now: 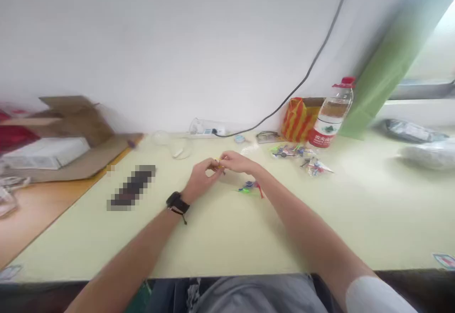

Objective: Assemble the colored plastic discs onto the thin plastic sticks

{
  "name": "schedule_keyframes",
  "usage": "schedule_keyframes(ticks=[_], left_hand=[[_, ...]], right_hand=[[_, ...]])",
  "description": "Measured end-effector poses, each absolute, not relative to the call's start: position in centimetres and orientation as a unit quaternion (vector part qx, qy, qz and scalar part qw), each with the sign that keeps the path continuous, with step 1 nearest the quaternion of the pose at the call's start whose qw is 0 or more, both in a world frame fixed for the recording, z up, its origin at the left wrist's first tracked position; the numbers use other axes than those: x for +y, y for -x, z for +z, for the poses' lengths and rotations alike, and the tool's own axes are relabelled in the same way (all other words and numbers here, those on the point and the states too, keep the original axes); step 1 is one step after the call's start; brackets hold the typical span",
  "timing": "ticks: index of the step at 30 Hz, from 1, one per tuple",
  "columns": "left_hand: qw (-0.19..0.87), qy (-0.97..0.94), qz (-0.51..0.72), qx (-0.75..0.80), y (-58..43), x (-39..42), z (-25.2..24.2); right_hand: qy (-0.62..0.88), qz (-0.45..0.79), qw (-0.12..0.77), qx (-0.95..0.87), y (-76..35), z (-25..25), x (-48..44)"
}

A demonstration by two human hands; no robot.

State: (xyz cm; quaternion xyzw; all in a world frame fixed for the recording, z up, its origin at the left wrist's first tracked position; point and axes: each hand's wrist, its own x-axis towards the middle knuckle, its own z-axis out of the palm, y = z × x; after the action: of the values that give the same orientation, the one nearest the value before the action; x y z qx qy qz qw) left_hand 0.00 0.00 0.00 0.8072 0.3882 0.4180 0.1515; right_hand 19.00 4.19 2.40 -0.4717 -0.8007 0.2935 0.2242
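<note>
My left hand [202, 178] and my right hand [237, 162] meet above the middle of the pale green table [220, 237]. Both pinch a small yellow-orange piece [220, 164] between their fingertips. A black watch [177, 203] is on my left wrist. Just under my right forearm lie small green, blue and red plastic pieces [250, 187]. More colourful small pieces in clear bags [296, 154] lie further back on the right.
A water bottle with a red cap [331, 114] and an orange striped bag [298, 118] stand at the back right. A power strip [208, 129] with a black cable lies by the wall. Cardboard and a white box [46, 151] sit at the left.
</note>
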Motion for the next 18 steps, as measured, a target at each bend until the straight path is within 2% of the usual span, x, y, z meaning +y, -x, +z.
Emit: schedule_keyframes(ticks=[6,13,18], left_hand=[[0.125,-0.808,0.37,0.44,1.1,1.3,-1.0],[0.004,-0.822,0.313,0.476,2.9,3.4,-1.7],[0.027,-0.81,0.307,0.499,3.7,3.9,-2.4]], right_hand=[[0.523,0.227,0.225,-0.79,-20.2,1.2,5.5],[0.471,0.176,0.191,-0.843,-19.2,0.0,4.3],[0.432,0.164,0.153,-0.874,-18.7,0.1,3.9]])
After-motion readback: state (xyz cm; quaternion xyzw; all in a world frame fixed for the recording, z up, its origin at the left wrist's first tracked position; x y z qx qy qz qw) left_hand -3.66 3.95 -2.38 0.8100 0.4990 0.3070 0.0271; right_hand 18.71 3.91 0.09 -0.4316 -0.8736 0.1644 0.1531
